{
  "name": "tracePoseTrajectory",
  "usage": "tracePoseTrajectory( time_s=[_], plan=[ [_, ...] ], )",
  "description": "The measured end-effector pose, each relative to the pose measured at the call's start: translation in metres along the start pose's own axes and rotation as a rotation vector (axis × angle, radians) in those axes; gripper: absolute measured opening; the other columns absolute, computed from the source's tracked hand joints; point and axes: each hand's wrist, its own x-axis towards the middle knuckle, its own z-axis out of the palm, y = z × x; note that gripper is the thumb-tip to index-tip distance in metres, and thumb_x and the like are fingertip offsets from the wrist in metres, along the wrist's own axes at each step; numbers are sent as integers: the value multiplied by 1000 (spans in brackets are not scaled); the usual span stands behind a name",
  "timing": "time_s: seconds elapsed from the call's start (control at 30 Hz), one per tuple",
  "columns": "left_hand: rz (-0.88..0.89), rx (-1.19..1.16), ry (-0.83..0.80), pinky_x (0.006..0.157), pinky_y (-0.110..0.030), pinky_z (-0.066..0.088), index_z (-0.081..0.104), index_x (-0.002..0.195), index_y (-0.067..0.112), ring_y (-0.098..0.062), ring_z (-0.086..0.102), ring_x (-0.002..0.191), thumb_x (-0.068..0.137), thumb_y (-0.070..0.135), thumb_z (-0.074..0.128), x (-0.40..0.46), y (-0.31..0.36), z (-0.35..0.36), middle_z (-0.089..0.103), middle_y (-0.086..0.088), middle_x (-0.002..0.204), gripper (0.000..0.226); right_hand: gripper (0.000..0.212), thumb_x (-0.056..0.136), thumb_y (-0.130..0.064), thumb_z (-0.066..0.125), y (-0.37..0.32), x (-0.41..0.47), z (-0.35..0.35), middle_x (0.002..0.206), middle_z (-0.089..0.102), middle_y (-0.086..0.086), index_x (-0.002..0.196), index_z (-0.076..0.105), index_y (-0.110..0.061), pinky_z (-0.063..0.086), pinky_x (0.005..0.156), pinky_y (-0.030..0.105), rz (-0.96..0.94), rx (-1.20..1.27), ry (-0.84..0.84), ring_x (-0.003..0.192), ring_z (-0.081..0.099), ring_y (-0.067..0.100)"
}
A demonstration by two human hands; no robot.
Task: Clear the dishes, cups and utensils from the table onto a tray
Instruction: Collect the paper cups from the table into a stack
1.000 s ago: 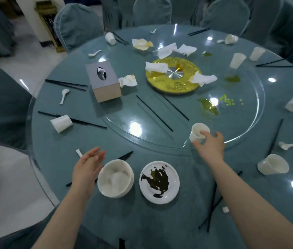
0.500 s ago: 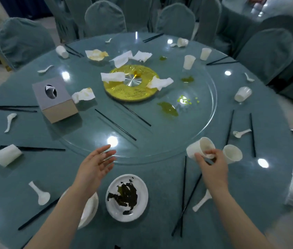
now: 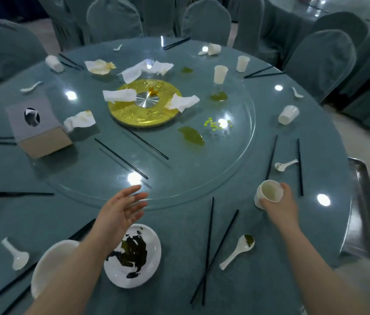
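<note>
**Cup in your right hand, left hand spread over the near edge**

Your right hand [image 3: 280, 206] gripped a white cup [image 3: 268, 193], fingers curled round its side, mouth tipped toward you. It looked as if a second cup sat nested under it, though you could not tell for sure. The hand was above the right side of the table [image 3: 179, 292], near its edge and not far from the metal tray [image 3: 365, 214] that stood just beyond that edge.

Your left hand [image 3: 120, 211] held nothing; its fingers were spread wide and relaxed, hovering over the near rim of the glass turntable [image 3: 202, 178].

By the near edge lay a stained plate [image 3: 134, 255] beside a white bowl [image 3: 50, 264], your left forearm crossing over both. A soiled spoon [image 3: 238, 250] lay to the right of two crossed chopsticks [image 3: 209, 251]. Another cup [image 3: 288, 114] lay on its side near the right edge, and two cups [image 3: 220, 74] stood upright toward the far side.
</note>
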Motion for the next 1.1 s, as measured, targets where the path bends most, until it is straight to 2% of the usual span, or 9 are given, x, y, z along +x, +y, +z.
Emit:
tracePoseTrajectory(
  time_s=[0.13,0.23,0.33,0.4,0.57,0.7,0.83,0.97,1.1],
  plan=[
    [-6,-18,34,80,-34,51,63,113,17,-19,69,89,97,7,44,-12,-4,-3,73,-4,103,28,50,70,-25,76,6,-3,9,97,58,-9,111,48,-28,41,63,27,-30,-6,-43,85,57,16],
    [17,-70,26,81,-36,51,64,113,16,-20,68,89,96,6,44,-22,-5,-7,72,-5,104,28,54,68,-28,78,10,-21,10,98,58,-8,113,49,-30,40,73,30,-34,5,0,86,54,16],
    [64,-107,14,82,-36,50,64,112,16,-18,70,86,95,5,44,-36,-3,-13,73,-6,104,28,46,67,-24,75,3,-46,9,90,61,-22,99,50,-45,41,70,26,-73,94,-14,83,58,6],
    [90,-117,15,80,-35,50,64,112,16,-18,70,86,95,4,43,-48,-2,-19,73,-5,103,29,43,68,-25,74,-8,-66,9,88,62,-28,98,54,-48,42,67,21,-130,127,-51,84,59,-4],
    [138,-104,0,79,-34,50,63,111,16,-19,70,87,95,1,41,-87,1,-29,73,-5,99,31,48,69,-20,78,-38,-136,9,95,67,-25,105,58,-45,48,72,18,-277,210,-219,86,63,-4],
    [232,53,-81,83,-31,51,60,115,14,-24,66,100,95,-5,43,-135,-3,-39,70,-8,108,33,54,64,-17,83,-60,-206,6,94,70,-22,103,60,-45,52,75,18,-366,225,-327,86,65,-2],
    [403,319,-138,91,-24,49,57,114,28,-7,64,103,88,-10,53,-185,-6,-55,66,-3,118,46,54,65,-16,83,-85,-278,8,100,70,-15,110,62,-37,53,77,19,-421,253,-380,87,67,4],
    [527,563,-201,97,-13,39,45,120,47,7,49,118,80,4,69,-230,-11,-70,53,19,126,64,51,67,-19,82,-99,-342,9,101,68,-18,108,60,-40,53,79,22,-462,276,-451,82,67,-1],
    [574,654,-200,90,-1,31,29,140,39,21,41,112,74,17,79,-272,-23,-86,45,25,129,85,70,67,-15,84,-103,-396,8,113,61,-16,125,51,-36,53,75,17,-477,310,-556,89,67,1]
  ],
)
